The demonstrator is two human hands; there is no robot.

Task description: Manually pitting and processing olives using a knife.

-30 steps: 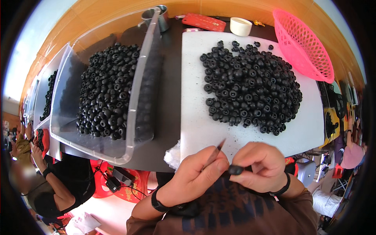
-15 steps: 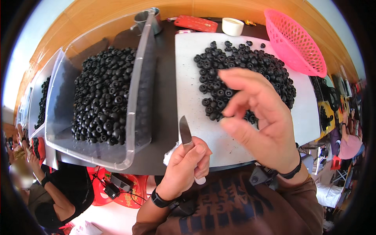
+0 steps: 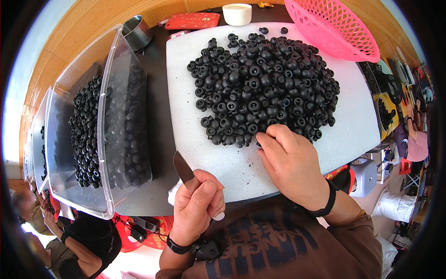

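Observation:
My left hand is closed around the handle of a knife, whose blade points up and away from me over the near left corner of a white foam board. On the board lies a wide heap of small round black parts, many with a hole in them. My right hand reaches the heap's near edge, thumb and forefinger pinched on one small round black part, which the fingertips mostly hide.
Left of the board stands a clear plastic bin with more black parts. A metal cup, a red flat case and a white cup line the back. At the far right leans a pink basket. Another person's arm shows lower left.
My right hand has come down from above the heap to its near edge and closed on a part. The view has shifted; my left hand still grips the knife.

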